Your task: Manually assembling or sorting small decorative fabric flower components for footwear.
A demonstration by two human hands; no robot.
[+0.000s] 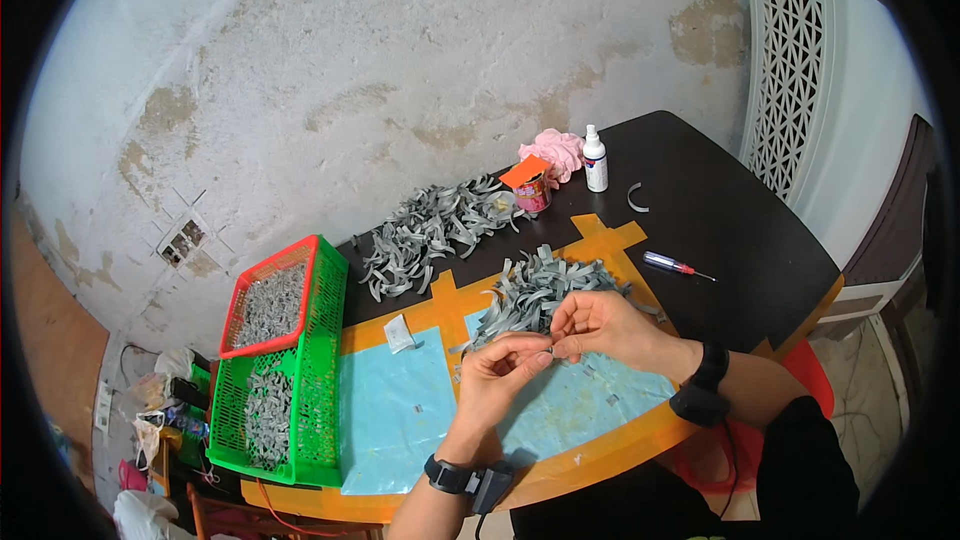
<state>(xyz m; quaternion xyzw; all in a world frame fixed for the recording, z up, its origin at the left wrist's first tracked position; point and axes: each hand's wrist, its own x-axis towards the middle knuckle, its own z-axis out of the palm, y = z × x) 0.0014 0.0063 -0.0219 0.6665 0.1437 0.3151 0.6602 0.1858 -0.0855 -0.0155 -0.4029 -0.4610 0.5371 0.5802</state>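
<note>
Over the near side of the table, my left hand [500,368] and my right hand [605,325] meet with fingertips pinched together. Between them is something tiny and greyish, too small to name. Just beyond my fingers lies a heap of curved grey strips [540,290], partly hidden by my right hand. Beneath both hands a light blue plastic sheet [395,410] is fixed with orange tape [440,308]. A small white packet [399,333] rests on the sheet, left of my hands.
At the left, a green basket [328,380] and a red basket [311,290] hold many small grey pieces. Farther back lie a second strip heap [430,230], a red can [533,195], a pink cloth [555,152] and a white spray bottle [595,165]. A screwdriver [670,263] and a single strip [633,198] lie rightward.
</note>
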